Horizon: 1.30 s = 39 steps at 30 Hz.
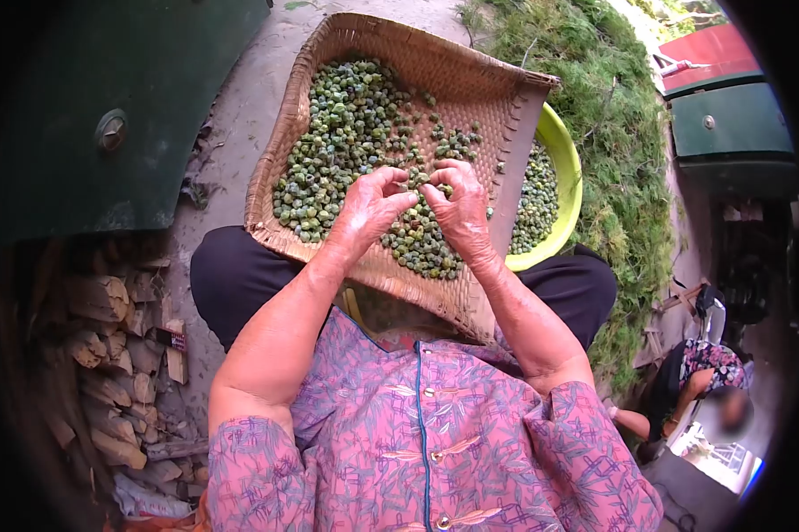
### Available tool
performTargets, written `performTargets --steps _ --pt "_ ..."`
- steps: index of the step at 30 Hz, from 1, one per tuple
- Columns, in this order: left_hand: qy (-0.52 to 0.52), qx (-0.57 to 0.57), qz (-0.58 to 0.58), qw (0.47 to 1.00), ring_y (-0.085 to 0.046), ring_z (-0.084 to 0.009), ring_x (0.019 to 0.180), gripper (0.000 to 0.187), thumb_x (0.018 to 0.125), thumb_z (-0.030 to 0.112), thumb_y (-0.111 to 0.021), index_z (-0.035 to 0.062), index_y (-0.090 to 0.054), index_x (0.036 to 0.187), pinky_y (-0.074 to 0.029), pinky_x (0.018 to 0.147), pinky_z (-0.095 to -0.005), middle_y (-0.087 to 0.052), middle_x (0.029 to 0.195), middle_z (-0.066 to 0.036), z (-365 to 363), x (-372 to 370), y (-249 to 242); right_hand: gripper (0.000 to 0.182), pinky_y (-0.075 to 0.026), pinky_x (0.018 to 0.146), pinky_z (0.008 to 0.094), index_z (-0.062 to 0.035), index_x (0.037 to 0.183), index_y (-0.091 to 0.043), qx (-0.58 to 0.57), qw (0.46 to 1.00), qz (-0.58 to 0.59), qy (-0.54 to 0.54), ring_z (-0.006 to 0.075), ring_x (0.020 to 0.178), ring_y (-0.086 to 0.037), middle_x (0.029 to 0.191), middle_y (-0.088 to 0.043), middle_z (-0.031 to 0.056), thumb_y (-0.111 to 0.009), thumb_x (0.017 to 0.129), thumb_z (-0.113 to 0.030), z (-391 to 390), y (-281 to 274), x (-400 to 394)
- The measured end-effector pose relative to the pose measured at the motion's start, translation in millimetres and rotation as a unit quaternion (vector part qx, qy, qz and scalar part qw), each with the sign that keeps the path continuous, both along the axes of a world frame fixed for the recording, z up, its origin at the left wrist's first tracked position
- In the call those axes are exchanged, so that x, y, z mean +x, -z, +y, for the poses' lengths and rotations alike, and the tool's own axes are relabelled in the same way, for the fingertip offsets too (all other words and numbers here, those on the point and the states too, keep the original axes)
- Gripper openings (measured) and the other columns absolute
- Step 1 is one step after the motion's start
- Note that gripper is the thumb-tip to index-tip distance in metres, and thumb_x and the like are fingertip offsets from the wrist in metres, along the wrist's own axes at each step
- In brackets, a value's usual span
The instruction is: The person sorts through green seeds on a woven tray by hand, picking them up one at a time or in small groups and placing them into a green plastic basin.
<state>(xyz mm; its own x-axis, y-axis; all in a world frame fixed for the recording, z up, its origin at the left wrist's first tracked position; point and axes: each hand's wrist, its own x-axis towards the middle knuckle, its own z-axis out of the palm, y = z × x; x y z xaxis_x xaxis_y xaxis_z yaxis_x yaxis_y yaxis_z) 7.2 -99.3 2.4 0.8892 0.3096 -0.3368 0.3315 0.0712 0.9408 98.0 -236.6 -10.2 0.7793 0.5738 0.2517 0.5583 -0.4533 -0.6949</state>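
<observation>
A woven winnowing basket (399,282) rests across the person's lap. Small round green fruits (346,115) are heaped along its left side, and a smaller pile (421,244) lies near my hands. My left hand (368,211) is over the middle of the basket, its thumb and fingers curled into a pinch. Facing it, my right hand (459,208) is pinched too, fingertips close to the left ones. Green fruits show between and behind the fingertips; what each pinch holds is too small to make out. A lime-green basin (569,168) with more such fruits sits under the basket's right edge.
Cut green branches (585,97) cover the ground to the right. Split firewood (107,355) is stacked at left, below a dark green panel (54,115). Another person (709,368) sits at lower right, near a white box-like object (714,457).
</observation>
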Motion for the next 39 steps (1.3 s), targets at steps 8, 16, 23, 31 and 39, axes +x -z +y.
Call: performTargets --steps 8,16,23,31,39 --pt "-0.025 -0.133 -0.036 0.990 -0.057 -0.0093 0.085 0.030 0.081 0.016 -0.068 0.0039 -0.060 0.107 -0.048 0.071 -0.0239 -0.061 0.094 -0.002 -8 -10 -9 0.012 -0.046 0.076 0.0385 -0.0014 0.078 -0.058 0.054 0.999 0.002 -0.004 0.0291 0.085 -0.057 0.085 -0.058 0.0135 -0.065 0.070 -0.007 -5 -16 -28" --pt "-0.029 -0.129 -0.087 0.987 -0.058 -0.0095 0.085 0.025 0.079 0.006 -0.066 0.0014 -0.061 0.104 -0.050 0.074 -0.0244 -0.062 0.093 -0.002 -11 -16 -13 0.011 -0.047 0.064 0.0315 -0.0002 0.081 -0.061 0.072 0.993 0.098 0.007 0.0205 0.070 -0.058 0.075 -0.058 0.0095 -0.067 0.075 -0.008 -19 -30 -41" --pt "0.028 0.059 -0.101 0.993 -0.060 -0.0087 0.083 0.022 0.079 0.006 -0.066 -0.0005 -0.062 0.100 -0.051 0.074 -0.0236 -0.064 0.090 -0.004 -18 -16 -17 0.010 -0.046 0.062 0.0240 0.0005 0.087 -0.063 0.157 0.961 0.225 0.043 0.0088 0.070 -0.056 0.077 -0.058 0.0036 -0.066 0.081 -0.008 -26 -38 -44" --pt "0.065 0.176 -0.117 0.975 -0.061 -0.0081 0.077 0.020 0.077 0.009 -0.068 -0.0002 -0.065 0.094 -0.051 0.070 -0.0238 -0.066 0.082 -0.005 -19 -19 -16 0.015 -0.047 0.064 0.0314 -0.0022 0.090 -0.066 0.104 0.993 0.016 -0.052 0.0225 0.070 -0.058 0.077 -0.060 0.0094 -0.067 0.076 -0.006 -28 -40 -42" --pt "0.094 0.187 -0.082 0.974 -0.062 -0.0122 0.069 0.022 0.073 0.016 -0.070 0.0009 -0.067 0.088 -0.051 0.065 -0.0270 -0.066 0.075 -0.008 -18 -22 -23 0.012 -0.046 0.063 0.0363 -0.0014 0.082 -0.059 0.040 0.999 -0.017 -0.028 0.0270 0.069 -0.057 0.074 -0.057 0.0136 -0.061 0.081 -0.013 -28 -31 -48"
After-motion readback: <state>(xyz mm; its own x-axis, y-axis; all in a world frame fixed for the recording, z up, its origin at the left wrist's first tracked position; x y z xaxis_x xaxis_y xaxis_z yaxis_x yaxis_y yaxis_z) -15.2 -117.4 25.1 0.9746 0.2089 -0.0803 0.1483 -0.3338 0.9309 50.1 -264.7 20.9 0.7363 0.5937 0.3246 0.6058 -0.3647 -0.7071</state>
